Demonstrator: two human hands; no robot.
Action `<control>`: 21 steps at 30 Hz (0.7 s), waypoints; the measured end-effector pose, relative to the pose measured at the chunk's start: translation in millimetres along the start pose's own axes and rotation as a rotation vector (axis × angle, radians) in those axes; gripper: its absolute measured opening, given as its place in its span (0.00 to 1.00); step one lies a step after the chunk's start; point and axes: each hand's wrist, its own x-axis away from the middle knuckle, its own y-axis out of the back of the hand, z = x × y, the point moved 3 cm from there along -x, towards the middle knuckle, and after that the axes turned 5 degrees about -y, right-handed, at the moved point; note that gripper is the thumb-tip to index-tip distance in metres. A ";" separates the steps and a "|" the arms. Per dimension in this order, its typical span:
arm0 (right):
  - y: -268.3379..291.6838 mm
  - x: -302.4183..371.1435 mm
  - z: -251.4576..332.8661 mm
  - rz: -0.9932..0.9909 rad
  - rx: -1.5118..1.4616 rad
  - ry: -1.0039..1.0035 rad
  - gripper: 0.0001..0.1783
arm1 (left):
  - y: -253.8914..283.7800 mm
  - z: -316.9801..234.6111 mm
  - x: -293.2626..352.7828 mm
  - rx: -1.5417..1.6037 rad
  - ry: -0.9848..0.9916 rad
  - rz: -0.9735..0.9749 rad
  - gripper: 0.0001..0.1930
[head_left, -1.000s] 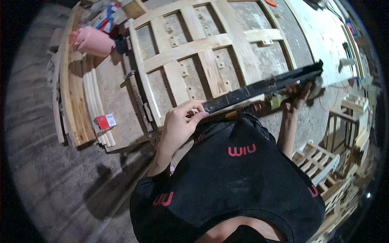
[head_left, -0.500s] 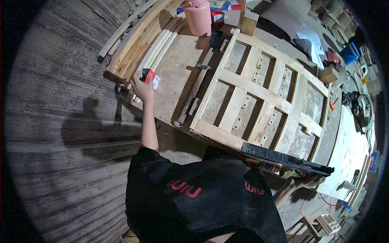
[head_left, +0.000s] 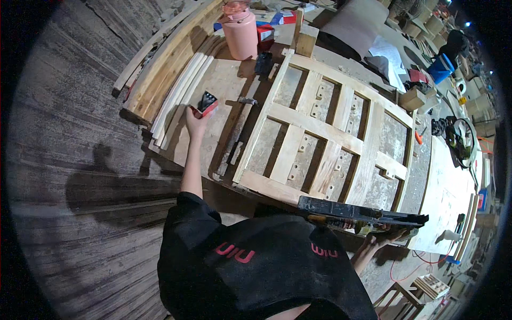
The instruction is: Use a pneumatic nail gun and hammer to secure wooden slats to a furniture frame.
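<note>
Gripping a red box over the bench, my left hand hangs beside pale strips; my right hand, partly hidden, grasps a black tool at the frame's near edge.

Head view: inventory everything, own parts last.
Workbench: 1, brownish, middle
Slatted frame: 1, pale, on workbench
Small box: 1, red-black, in left hand
Long tool: 1, black, in right hand
Jug: 1, pink, upper left
Strips: several, pale, left
Thick plank: 1, tan, beside strips
Curved sheet: 1, greyish, top
Container: 1, blue, upper right
Board: 1, white, right
Clutter: uncountable, mixed, upper right
Shirt: 1, black, lower middle
Left hand: 1, bare, middle left
Right hand: 1, bare, lower right
</note>
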 end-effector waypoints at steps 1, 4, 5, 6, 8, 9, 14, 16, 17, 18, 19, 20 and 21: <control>5.7 0.7 3.5 -0.005 0.002 0.004 0.26 | -14.9 -10.9 5.0 0.007 0.006 0.012 0.32; 20.3 11.6 7.7 -0.005 -0.003 0.008 0.26 | -40.7 -7.6 20.8 -0.373 0.206 0.138 0.35; 20.6 15.1 1.1 0.004 -0.011 0.000 0.26 | -32.1 8.7 23.9 -0.376 0.210 0.132 0.35; 21.1 15.9 -0.7 0.008 -0.015 -0.004 0.26 | -28.1 16.5 26.5 -0.328 0.225 0.104 0.37; 21.5 17.4 -3.3 0.018 -0.028 -0.014 0.27 | -19.3 30.5 31.0 -0.233 0.253 0.044 0.43; 26.8 21.2 2.8 0.009 -0.023 0.000 0.27 | -30.6 27.1 27.3 -0.221 0.254 0.066 0.43; 34.0 24.1 -0.6 0.046 -0.067 -0.024 0.27 | -16.7 -10.1 5.9 -0.229 0.052 0.149 0.28; 41.0 30.5 2.2 0.054 -0.079 -0.026 0.28 | -15.3 -22.5 -3.2 -0.258 -0.102 0.179 0.13; 44.7 28.8 4.5 0.059 -0.086 -0.028 0.28 | -13.3 -26.9 -5.3 -0.258 -0.101 0.180 0.13; 44.8 31.1 4.1 0.062 -0.094 -0.027 0.28 | -15.5 -35.1 -6.9 -0.322 -0.065 0.235 0.12; 48.8 31.8 6.6 0.065 -0.101 -0.026 0.28 | -19.6 -47.9 -9.1 -0.385 -0.029 0.292 0.10; 52.6 33.0 7.8 0.067 -0.108 -0.024 0.28 | -25.6 -60.9 -9.2 -0.424 -0.007 0.320 0.08; 54.7 32.2 9.8 0.071 -0.119 -0.026 0.28 | -27.9 -69.9 -9.8 -0.427 -0.009 0.319 0.08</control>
